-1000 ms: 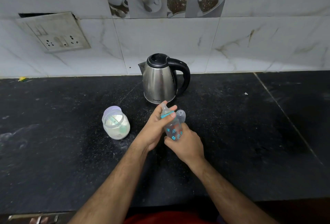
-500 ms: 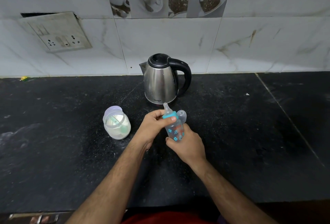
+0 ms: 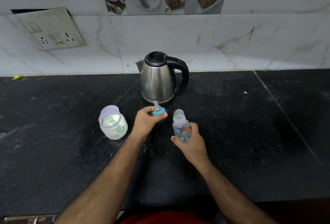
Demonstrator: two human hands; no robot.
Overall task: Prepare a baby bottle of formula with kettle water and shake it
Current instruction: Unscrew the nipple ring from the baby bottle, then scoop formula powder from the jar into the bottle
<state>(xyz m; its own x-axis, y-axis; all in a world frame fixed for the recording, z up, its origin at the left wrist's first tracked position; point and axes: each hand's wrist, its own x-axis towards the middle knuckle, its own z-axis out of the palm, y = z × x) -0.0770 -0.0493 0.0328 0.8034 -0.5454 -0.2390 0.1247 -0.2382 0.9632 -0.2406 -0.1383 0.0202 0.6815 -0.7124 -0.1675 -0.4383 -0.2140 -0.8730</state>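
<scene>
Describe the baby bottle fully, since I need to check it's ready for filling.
The baby bottle is small, of clear plastic, printed with teal leaves and flowers. Its threaded neck is open; the teal-ringed teat is off, in the left hand. It looks empty. The right hand grips its lower body, tilted slightly, near the kettle.

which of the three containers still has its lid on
The kettle: its black lid is shut. The formula jar and baby bottle are both open on top.

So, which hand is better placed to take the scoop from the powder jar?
Probably left. The left hand is beside the open powder jar, though it holds the teat cap; the right hand grips the bottle.
</scene>
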